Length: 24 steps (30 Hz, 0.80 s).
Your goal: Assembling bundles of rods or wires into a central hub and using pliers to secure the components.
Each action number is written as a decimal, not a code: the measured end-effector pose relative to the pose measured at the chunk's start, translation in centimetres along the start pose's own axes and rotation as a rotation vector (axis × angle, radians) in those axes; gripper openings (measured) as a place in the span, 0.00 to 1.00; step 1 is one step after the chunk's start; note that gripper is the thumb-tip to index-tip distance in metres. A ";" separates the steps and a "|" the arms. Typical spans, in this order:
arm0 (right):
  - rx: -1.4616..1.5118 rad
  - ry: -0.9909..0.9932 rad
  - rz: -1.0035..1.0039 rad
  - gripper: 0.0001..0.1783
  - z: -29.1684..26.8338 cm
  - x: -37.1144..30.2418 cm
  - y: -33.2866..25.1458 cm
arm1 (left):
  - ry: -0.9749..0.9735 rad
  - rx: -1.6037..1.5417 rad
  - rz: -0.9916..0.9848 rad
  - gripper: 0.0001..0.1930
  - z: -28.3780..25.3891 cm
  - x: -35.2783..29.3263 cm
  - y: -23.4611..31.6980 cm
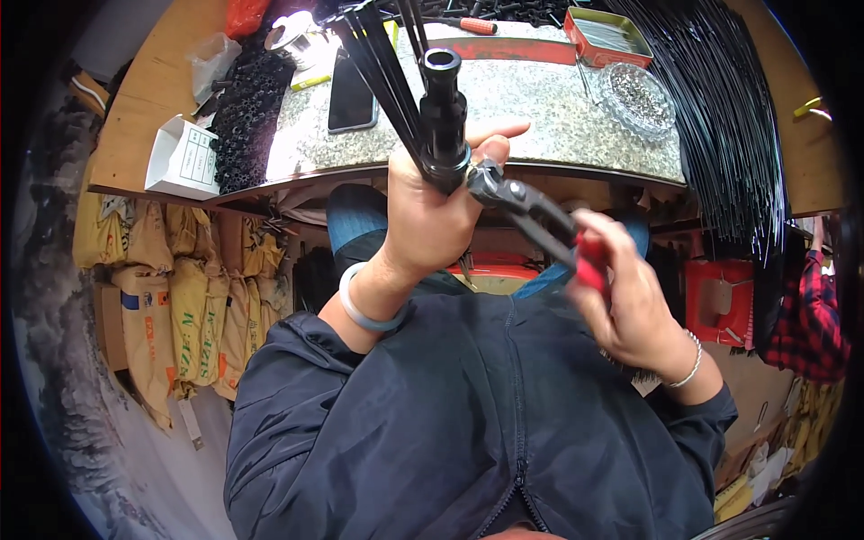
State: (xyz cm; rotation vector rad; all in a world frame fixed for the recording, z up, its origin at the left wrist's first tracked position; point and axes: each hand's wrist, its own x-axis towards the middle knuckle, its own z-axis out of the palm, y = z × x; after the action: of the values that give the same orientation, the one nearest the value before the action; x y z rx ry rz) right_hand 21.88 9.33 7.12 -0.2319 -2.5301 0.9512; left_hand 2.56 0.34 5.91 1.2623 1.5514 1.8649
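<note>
My left hand (427,220) is closed around the lower end of a black umbrella frame (444,112), a tubular runner with thin ribs rising up and to the left. The runner's open round end points up. My right hand (630,301), slightly blurred, grips a pair of pliers (536,211) by its red handles. The jaws of the pliers meet the base of the runner, close to my left thumb. Whatever lies between the jaws is too small to make out.
A bench top (531,117) carries a phone (352,94), a heap of black plastic parts (247,135) and a white box (182,155). Farther right are a tin of thin wires (609,38), a glass dish of small metal bits (636,101) and long black rods (720,108).
</note>
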 end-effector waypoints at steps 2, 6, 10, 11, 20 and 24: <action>-0.094 0.003 -0.161 0.26 -0.6 0.2 1.1 | 0.026 -0.020 -0.021 0.13 0.1 -0.1 0.1; 1.216 -0.878 0.721 0.38 -1.9 1.4 0.7 | 0.035 -0.059 -0.026 0.12 0.7 -0.1 0.2; -0.004 -0.025 0.128 0.31 0.1 -0.5 -0.2 | 0.043 -0.055 -0.087 0.12 0.5 0.1 0.5; -0.090 -0.016 0.012 0.30 -0.1 -0.3 0.3 | 0.043 -0.086 -0.088 0.12 0.4 0.0 0.3; -0.041 -0.020 -0.054 0.39 0.5 0.0 1.4 | 0.000 -0.102 -0.078 0.14 0.3 -0.1 -0.4; 0.130 -0.189 0.027 0.37 -0.1 0.3 1.4 | 0.020 -0.139 -0.135 0.14 0.4 -0.2 -0.4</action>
State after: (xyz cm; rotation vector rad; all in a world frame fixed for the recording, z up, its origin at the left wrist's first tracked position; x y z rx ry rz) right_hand 21.71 10.50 6.39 -0.1434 -2.6268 1.1945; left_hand 2.88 0.47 5.49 1.0547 1.4513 1.8694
